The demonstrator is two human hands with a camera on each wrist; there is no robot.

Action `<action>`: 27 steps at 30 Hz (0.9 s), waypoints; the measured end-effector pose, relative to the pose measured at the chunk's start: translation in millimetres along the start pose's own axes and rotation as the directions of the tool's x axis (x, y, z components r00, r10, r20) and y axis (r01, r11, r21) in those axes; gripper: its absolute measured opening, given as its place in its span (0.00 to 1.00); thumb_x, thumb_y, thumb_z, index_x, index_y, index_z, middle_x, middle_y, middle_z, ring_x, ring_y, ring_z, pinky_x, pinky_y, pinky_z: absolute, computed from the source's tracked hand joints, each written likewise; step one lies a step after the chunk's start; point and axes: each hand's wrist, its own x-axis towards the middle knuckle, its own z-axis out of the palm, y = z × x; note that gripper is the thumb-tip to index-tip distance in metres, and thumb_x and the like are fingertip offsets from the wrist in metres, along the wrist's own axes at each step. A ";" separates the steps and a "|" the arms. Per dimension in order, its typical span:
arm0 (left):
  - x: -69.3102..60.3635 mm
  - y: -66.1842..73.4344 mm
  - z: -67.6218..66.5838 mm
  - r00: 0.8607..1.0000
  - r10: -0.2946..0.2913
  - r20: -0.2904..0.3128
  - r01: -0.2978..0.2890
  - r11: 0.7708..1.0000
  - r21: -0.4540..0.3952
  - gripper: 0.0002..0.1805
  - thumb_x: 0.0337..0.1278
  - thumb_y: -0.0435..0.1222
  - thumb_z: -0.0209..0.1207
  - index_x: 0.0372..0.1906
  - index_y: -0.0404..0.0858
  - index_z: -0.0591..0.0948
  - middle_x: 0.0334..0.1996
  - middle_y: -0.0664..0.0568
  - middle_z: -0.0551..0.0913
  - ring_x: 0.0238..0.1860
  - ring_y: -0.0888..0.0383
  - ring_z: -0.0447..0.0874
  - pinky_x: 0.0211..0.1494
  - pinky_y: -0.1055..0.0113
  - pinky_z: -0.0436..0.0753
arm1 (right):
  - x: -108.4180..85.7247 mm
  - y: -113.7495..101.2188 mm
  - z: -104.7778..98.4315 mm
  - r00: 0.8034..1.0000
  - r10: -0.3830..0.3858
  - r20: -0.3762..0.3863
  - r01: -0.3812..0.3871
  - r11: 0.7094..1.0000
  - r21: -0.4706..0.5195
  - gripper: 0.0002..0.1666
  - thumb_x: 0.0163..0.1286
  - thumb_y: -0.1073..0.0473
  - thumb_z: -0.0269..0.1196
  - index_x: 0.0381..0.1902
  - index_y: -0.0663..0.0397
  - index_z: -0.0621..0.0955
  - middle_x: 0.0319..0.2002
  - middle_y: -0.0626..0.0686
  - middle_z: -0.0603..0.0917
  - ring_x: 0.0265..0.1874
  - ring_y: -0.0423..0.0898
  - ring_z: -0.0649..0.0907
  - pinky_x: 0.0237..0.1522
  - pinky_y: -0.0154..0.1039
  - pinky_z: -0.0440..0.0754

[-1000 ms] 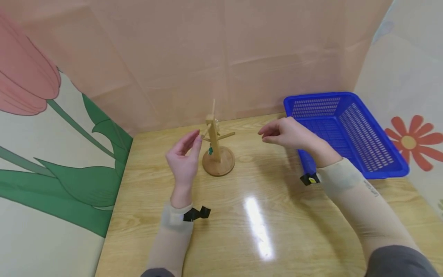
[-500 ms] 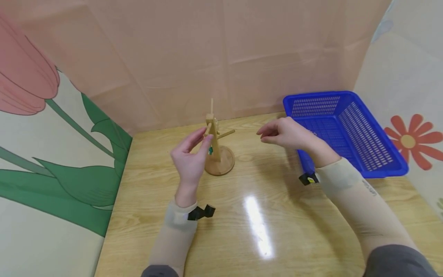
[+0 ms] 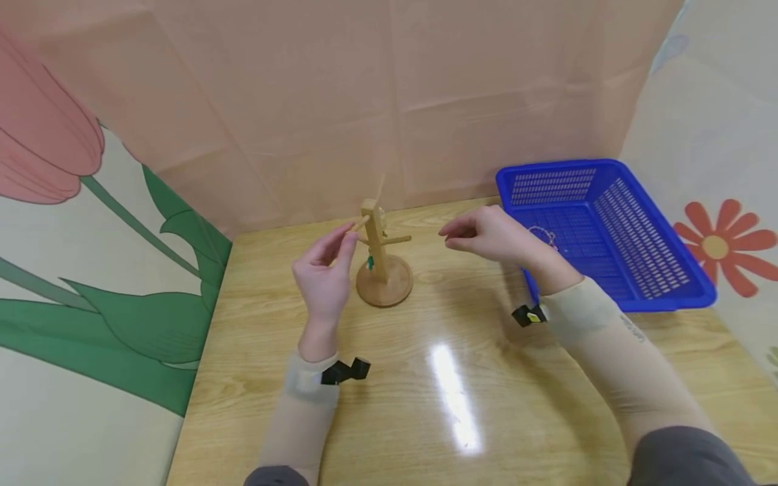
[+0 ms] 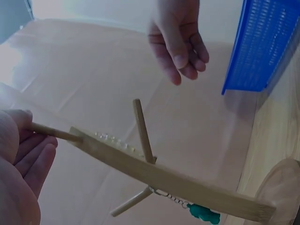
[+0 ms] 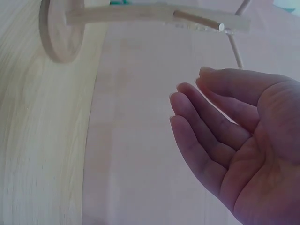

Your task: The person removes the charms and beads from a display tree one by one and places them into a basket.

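Observation:
A wooden stand (image 3: 377,250) with several pegs rises from a round base (image 3: 385,287). My left hand (image 3: 325,277) pinches the end of an upper peg (image 4: 56,133) between thumb and fingers. From another peg hangs a chain with a green charm (image 4: 204,213), and a clear beaded strand (image 4: 118,142) lies against the post's other side. My right hand (image 3: 489,235) hovers right of the stand, holding nothing, its fingers loosely bent, as the right wrist view shows of the hand (image 5: 243,140).
On the right stands a blue basket (image 3: 662,236) with a beaded strand (image 3: 544,235) inside, partly hidden by my right arm. A pink cloth (image 3: 389,101) hangs behind the wooden table (image 3: 389,405).
My left hand went right to the stand, then slightly back left, now pinching the peg. The stand's pegs have turned a little. My right hand has moved slightly left, exposing the strand in the basket.

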 end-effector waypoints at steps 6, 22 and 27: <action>7.6 -5.6 -6.7 0.989 -0.150 0.008 0.150 0.978 -0.143 0.10 0.69 0.26 0.69 0.49 0.22 0.88 0.44 0.38 0.92 0.42 0.57 0.92 0.49 0.66 0.93 | 9.0 -10.8 11.7 0.998 -0.012 -0.065 0.016 0.998 0.062 0.12 0.76 0.57 0.71 0.54 0.52 0.91 0.46 0.50 0.93 0.46 0.48 0.91 0.50 0.52 0.91; 26.8 -21.8 -7.6 0.937 -0.351 0.006 0.331 0.878 -0.346 0.14 0.75 0.32 0.66 0.52 0.22 0.86 0.47 0.35 0.91 0.46 0.53 0.93 0.55 0.59 0.92 | 28.2 -41.1 60.9 0.933 0.042 -0.358 0.108 0.915 0.388 0.16 0.73 0.53 0.75 0.53 0.56 0.91 0.46 0.52 0.93 0.42 0.46 0.91 0.42 0.33 0.90; 31.4 -21.6 -5.2 0.931 -0.364 -0.025 0.331 0.873 -0.359 0.09 0.72 0.30 0.67 0.51 0.29 0.89 0.47 0.33 0.90 0.44 0.53 0.93 0.54 0.60 0.93 | 33.2 -46.9 66.5 0.912 0.046 -0.408 0.132 0.909 0.396 0.16 0.72 0.52 0.76 0.51 0.55 0.91 0.45 0.52 0.93 0.41 0.47 0.91 0.42 0.34 0.91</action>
